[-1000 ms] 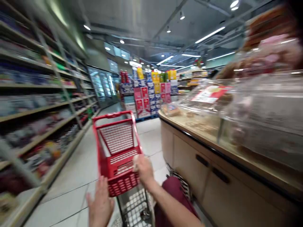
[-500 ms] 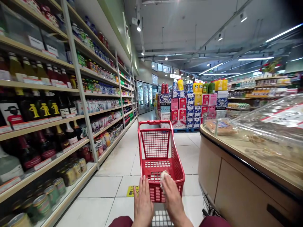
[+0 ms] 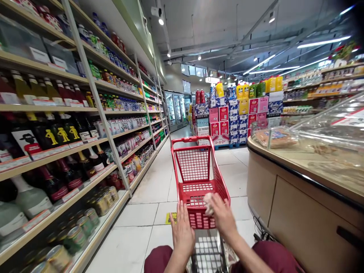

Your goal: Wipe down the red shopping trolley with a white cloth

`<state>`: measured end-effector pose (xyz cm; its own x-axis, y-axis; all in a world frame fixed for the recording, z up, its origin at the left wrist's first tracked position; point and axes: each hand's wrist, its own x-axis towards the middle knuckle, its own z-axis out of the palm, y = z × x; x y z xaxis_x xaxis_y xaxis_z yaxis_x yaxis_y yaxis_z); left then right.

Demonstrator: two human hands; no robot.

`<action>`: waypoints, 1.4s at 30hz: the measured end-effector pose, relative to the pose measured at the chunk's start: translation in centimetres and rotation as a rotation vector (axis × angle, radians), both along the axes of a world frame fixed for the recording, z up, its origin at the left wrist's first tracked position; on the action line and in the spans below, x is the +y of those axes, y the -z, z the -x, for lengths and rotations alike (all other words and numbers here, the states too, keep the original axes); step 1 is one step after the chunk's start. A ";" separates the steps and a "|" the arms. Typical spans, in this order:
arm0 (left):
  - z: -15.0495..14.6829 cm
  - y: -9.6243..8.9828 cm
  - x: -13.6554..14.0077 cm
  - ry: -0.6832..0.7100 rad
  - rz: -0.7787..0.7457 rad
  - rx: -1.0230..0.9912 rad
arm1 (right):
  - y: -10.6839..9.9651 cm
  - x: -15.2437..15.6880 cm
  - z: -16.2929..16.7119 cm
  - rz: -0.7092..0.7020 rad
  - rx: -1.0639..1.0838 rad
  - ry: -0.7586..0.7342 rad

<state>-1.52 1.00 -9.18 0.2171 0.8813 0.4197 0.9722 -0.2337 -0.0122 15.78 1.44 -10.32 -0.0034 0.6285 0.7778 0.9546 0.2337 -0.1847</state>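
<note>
The red basket [image 3: 196, 182] of the trolley stands straight ahead of you, set above a grey wire rack [image 3: 209, 248], with your maroon-trousered knees [image 3: 158, 258] to either side of it. The pale cloth [image 3: 208, 204] is at its near right corner, so the work in hand looks like wiping that near edge. To do it well, press the cloth evenly against the plastic, follow the rim lengthwise, and work it into the slots, where grime would likely hide. A bunched cloth may skip over the grid, so spreading it under your fingers should help. Your right hand [image 3: 223, 215] has the cloth gathered under its fingers, the forearm slanting in from the lower right and the knuckles uppermost. Your left hand [image 3: 183, 229] is flat and bare, fingers straight and close together, pointing away from you at the near left corner; whether it bears on the plastic, you cannot tell from here. Using that palm to brace the basket would probably stop it rolling as you rub.
</note>
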 end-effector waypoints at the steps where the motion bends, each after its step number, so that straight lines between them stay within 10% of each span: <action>1: -0.1 -0.2 -0.1 -0.004 0.003 0.000 | -0.1 -0.1 -0.7 0.015 0.055 0.077; 8: -0.5 -0.9 -0.5 0.011 0.027 0.023 | 0.0 -0.6 1.0 0.008 -0.039 -0.061; 14: -0.7 -1.4 -0.7 -0.001 0.008 0.030 | -0.1 -0.9 -1.5 0.052 0.102 0.148; 19: -0.5 -1.4 -0.6 0.018 0.003 0.036 | -0.6 -1.4 0.9 0.012 -0.018 -0.127; 24: -0.7 -1.6 -1.1 0.036 0.009 -0.062 | -1.4 -0.8 -0.7 0.074 0.170 0.067; 35: -4.7 -4.5 -0.6 0.297 0.459 -1.347 | -4.1 -3.2 3.4 0.216 0.950 -0.413; 42: -5.0 -4.8 0.3 0.252 0.782 -1.840 | -2.3 -3.5 2.6 0.176 0.792 -0.387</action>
<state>3.49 1.28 -4.40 0.1821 0.9730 -0.1418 -0.3444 0.1982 0.9176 13.13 -2.02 -8.03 0.2569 0.8048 0.5351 0.3932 0.4188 -0.8186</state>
